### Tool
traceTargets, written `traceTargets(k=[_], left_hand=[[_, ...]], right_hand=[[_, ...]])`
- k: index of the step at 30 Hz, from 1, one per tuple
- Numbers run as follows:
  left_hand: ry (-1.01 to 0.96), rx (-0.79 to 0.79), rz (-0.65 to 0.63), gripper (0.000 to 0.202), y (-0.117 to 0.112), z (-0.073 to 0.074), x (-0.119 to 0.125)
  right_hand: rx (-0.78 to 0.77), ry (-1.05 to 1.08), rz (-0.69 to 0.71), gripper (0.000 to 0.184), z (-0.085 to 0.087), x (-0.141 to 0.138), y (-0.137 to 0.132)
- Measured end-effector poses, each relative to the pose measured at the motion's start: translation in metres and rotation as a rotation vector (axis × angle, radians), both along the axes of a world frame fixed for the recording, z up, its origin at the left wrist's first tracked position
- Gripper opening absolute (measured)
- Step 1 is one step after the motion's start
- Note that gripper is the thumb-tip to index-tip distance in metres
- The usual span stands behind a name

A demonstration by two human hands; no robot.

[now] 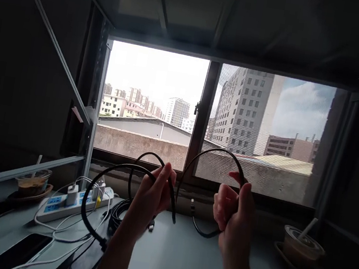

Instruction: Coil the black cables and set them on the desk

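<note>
A black cable (219,150) runs between my two raised hands and arches up in front of the window. My left hand (157,189) is closed on it, thumb on top, with loops of the cable hanging to its left. My right hand (236,206) pinches another stretch of the same cable between thumb and fingers. Below that hand, a short end with a metal-tipped plug (192,205) curves out to the left. Behind my left wrist, a coil of black cable (116,215) lies on the table, partly hidden.
At the left on the table (177,260) lie a white power strip (64,207) with chargers and white cords, and a phone (22,252). Lidded drink cups stand at the left (33,182) and right (303,247). A shelf (190,15) hangs overhead; behind is a window (205,111).
</note>
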State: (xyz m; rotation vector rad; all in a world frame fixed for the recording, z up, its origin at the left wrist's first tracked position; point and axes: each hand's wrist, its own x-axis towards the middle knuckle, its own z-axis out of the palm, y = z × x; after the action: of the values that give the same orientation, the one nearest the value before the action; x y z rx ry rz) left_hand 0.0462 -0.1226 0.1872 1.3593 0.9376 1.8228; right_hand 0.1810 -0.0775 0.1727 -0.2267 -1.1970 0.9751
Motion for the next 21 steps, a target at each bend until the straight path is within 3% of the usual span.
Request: traceTargets(k=[3, 7, 9, 13, 17, 21], left_hand=[[0.124, -0.087, 0.028, 0.049, -0.004, 0.002, -0.018], [0.242, -0.163, 0.138, 0.044, -0.006, 0.003, -0.036], [0.266, -0.165, 0.180, 0.042, -0.008, 0.003, -0.039], [0.379, -0.153, 0.125, 0.045, -0.009, 0.001, -0.029], [0.500, -0.123, 0.027, 0.057, -0.004, -0.004, -0.009], [0.548, -0.164, 0.040, 0.072, -0.001, -0.010, 0.002]], right_hand=[[-0.016, 0.033, 0.125, 0.036, 0.003, 0.015, 0.001], [-0.098, -0.128, 0.537, 0.038, 0.008, 0.025, 0.007], [-0.121, -0.150, 0.620, 0.035, 0.009, 0.025, 0.011], [-0.181, -0.265, 0.478, 0.028, 0.006, 0.018, 0.010], [-0.134, -0.569, 0.308, 0.048, -0.001, 0.009, -0.002], [-0.060, -0.735, 0.119, 0.060, -0.006, 0.004, -0.016]])
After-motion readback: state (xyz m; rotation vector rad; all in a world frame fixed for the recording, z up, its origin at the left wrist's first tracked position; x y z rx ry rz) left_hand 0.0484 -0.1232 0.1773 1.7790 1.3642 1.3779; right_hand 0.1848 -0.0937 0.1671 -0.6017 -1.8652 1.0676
